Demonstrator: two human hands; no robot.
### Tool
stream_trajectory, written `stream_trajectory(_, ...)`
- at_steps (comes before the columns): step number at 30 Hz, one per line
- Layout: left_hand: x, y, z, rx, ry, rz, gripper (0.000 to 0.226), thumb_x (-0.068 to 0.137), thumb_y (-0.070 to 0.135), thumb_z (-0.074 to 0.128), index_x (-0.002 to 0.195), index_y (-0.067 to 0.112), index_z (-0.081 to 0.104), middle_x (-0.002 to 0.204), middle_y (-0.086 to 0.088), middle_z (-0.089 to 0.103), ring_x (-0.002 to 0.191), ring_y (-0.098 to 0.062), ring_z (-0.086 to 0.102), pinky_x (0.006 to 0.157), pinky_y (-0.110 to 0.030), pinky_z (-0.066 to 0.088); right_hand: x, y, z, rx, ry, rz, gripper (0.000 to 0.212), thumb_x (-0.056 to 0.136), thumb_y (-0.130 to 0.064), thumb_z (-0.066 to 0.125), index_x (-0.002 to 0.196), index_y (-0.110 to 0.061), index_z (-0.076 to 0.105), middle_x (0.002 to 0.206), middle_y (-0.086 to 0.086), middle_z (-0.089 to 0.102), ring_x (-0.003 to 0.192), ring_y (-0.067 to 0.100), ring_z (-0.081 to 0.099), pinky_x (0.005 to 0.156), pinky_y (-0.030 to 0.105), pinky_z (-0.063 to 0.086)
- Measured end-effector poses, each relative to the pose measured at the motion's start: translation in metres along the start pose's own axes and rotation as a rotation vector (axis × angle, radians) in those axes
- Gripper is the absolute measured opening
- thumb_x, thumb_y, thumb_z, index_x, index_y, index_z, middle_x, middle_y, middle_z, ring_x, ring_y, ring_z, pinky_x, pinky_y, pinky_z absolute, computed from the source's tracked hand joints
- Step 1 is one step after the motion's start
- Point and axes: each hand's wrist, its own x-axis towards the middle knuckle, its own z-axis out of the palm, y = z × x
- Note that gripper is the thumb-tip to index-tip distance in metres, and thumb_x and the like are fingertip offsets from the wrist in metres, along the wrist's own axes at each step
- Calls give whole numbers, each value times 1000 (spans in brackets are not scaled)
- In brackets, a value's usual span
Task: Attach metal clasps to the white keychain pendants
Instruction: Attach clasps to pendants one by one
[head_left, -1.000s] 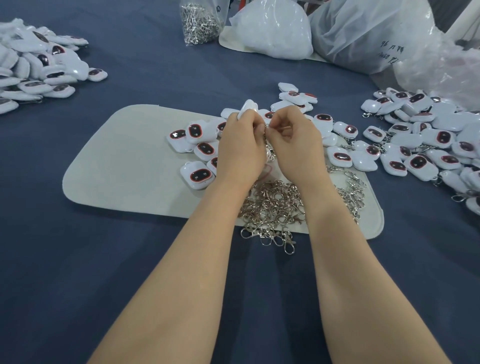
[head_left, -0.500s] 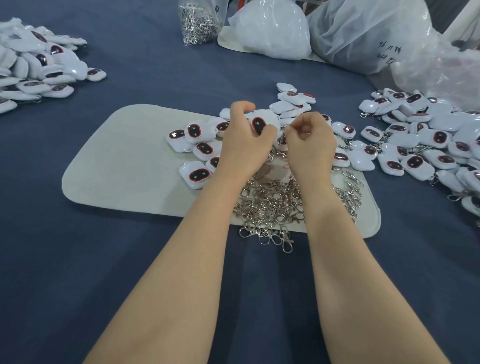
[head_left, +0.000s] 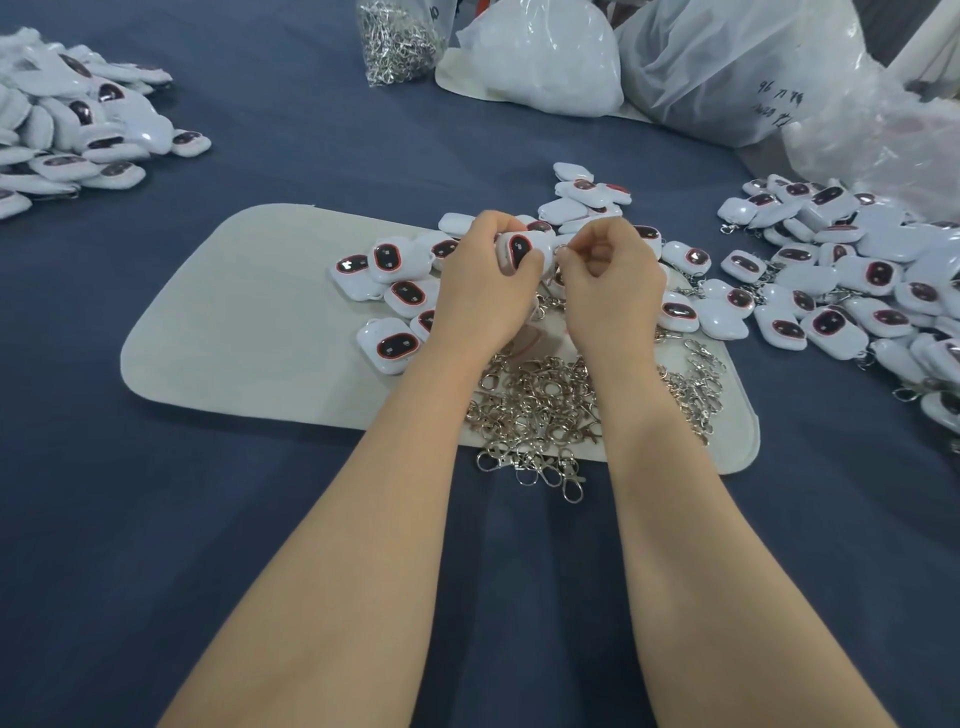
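Observation:
My left hand (head_left: 483, 283) grips a white keychain pendant (head_left: 522, 250) with a dark, red-rimmed oval face turned up. My right hand (head_left: 610, 283) is curled beside it and pinches a small metal clasp (head_left: 561, 251) at the pendant's edge. Both hands hover over a beige mat (head_left: 234, 322). A heap of loose silver clasps (head_left: 540, 410) lies on the mat under my wrists. More white pendants (head_left: 395, 291) lie on the mat to the left of my hands.
A large pile of pendants with clasps (head_left: 852, 291) spreads at the right. Another pendant pile (head_left: 67, 130) sits far left. A clear bag of clasps (head_left: 397, 41) and white plastic bags (head_left: 540, 62) stand at the back on the blue cloth.
The pendant in my left hand has turned so its dark face shows. My right hand moved from touching the left to pinching the clasp beside the pendant.

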Motion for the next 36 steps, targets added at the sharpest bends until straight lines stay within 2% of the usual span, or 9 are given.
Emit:
stream_trajectory(7,1,1,0,2,26,11,16,88,15,56,103,19,53,84,16,52,86,-21,60,76,-26,45,-1,-1,0,-6,17,18,7,85,-3,57,88,-8,61,71,-12,52,61,-2,48,62,3,38)
stream_trajectory(11,1,1,1,21,27,26,21,89,14,55,110,14,55,91,9,54,83,-18,58,74,-24,44,-2,0,0,-18,7,16,6,86,-4,57,88,-8,61,72,-11,53,61,0,49,62,4,39)
stream_trajectory(15,2,0,1,47,40,25,19,91,14,54,110,15,54,86,14,50,80,-15,55,70,-20,39,-2,1,2,-50,-5,-7,5,86,-4,57,89,-7,61,73,-9,55,69,10,52,66,13,40)
stream_trajectory(20,2,-2,0,81,47,34,22,92,14,53,114,14,55,86,15,49,81,-12,51,66,-15,34,-4,0,5,-101,-34,-67,8,84,1,53,85,-4,60,75,0,58,76,24,58,73,33,47)
stream_trajectory(25,1,-1,0,120,19,72,22,93,15,52,114,16,54,89,11,53,78,-9,52,67,-18,33,-4,1,6,-123,-53,-82,8,84,1,52,88,-3,59,80,3,59,80,25,57,76,34,45)
stream_trajectory(28,2,3,-1,-101,19,-42,13,92,14,54,104,20,55,88,4,60,74,-11,60,72,-24,47,-5,-3,5,-7,-20,-77,11,87,1,51,95,-5,56,87,0,59,84,19,55,81,33,48)
stream_trajectory(32,6,5,-3,-577,1,-325,6,93,9,56,98,10,59,72,-1,55,47,-2,52,52,-20,49,-5,-9,2,175,-39,-37,17,89,1,51,95,-15,51,87,-10,57,82,6,58,78,16,47)
stream_trajectory(33,7,6,-4,-666,2,-374,4,92,7,56,94,7,59,66,-1,52,45,-2,51,49,-19,47,-4,-9,2,209,-55,-10,17,89,0,52,94,-16,51,86,-12,57,79,6,58,76,15,46)
stream_trajectory(36,8,7,-7,-842,25,-493,11,92,4,54,81,5,57,59,-3,49,39,-3,48,44,-16,46,-4,-9,4,244,-69,16,15,91,-3,52,93,-17,51,85,-11,58,80,11,59,78,24,50)
